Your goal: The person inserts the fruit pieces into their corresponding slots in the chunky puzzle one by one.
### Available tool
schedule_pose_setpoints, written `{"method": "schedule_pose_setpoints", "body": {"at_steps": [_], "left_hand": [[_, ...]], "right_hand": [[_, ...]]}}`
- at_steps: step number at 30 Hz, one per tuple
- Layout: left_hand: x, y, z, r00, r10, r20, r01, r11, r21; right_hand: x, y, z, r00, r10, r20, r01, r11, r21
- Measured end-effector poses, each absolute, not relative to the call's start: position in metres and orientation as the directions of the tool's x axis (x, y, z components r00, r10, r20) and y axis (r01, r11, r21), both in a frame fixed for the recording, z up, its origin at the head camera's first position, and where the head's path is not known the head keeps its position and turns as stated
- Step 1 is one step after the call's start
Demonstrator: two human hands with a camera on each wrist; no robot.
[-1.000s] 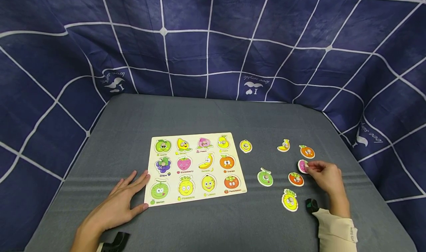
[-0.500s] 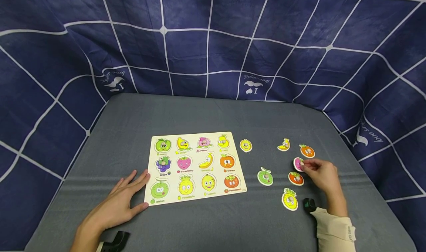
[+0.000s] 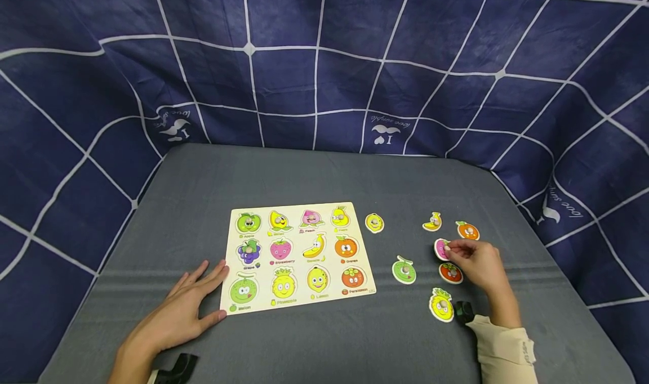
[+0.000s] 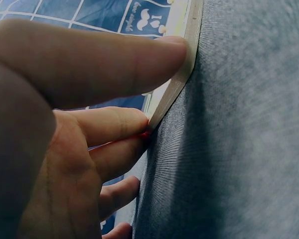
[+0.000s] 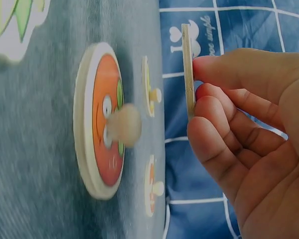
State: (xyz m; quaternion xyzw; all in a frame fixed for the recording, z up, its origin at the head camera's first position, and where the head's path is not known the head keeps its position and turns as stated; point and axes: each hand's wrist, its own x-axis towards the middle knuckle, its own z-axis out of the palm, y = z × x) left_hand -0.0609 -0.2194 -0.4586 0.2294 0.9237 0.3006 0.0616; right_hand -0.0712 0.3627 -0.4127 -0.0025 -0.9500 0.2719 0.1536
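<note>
My right hand [image 3: 479,263] pinches a pink strawberry puzzle piece [image 3: 440,249] between thumb and fingers. In the right wrist view the piece [image 5: 188,69] is edge-on and lifted off the cloth, with its knob hidden by the fingers. Just below it in the head view lies the persimmon piece [image 3: 450,273]. My left hand [image 3: 174,313] rests at the left edge of a fruit puzzle board [image 3: 335,278]; its thumb [image 4: 139,69] and straight fingers touch the board's side. Apple, mango, peach, pear and grape pieces with knobs sit in the board; other places show printed fruit without knobs.
Right of the board lie a lemon piece [image 3: 374,223], a melon piece [image 3: 404,271], a banana piece [image 3: 432,222], an orange piece [image 3: 467,231] and a pineapple piece [image 3: 441,305]. Grey cloth [image 3: 304,173] covers the table; a blue checked curtain [image 3: 284,80] hangs behind.
My right hand has moved left with the strawberry piece, which now hangs above the persimmon piece in the head view. The left hand and board stay where they were.
</note>
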Motion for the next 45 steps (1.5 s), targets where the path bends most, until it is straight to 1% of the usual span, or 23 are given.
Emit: {"method": "schedule_pose_setpoints", "body": {"at_steps": [12,23,32,45], "left_hand": [[-0.063,-0.220,-0.460,-0.885,0.465,0.029,0.393,0.712,0.581],[-0.063,-0.219,-0.460,-0.888,0.460,0.019,0.384,0.717,0.582],[-0.061,-0.220,-0.460,-0.887,0.461,0.023,0.386,0.713,0.585],[-0.060,-0.220,-0.461,-0.889,0.457,0.019,0.382,0.718,0.582]], "right_hand": [[-0.081,0.343,-0.415,-0.950,-0.025,0.311,-0.178,0.862,-0.475],[-0.088,0.329,-0.413,-0.942,-0.079,0.327,-0.244,0.830,-0.502],[-0.094,0.314,-0.414,-0.949,-0.103,0.299,-0.252,0.817,-0.518],[-0.101,0.294,-0.418,-0.937,-0.170,0.306,-0.313,0.799,-0.514]]}}
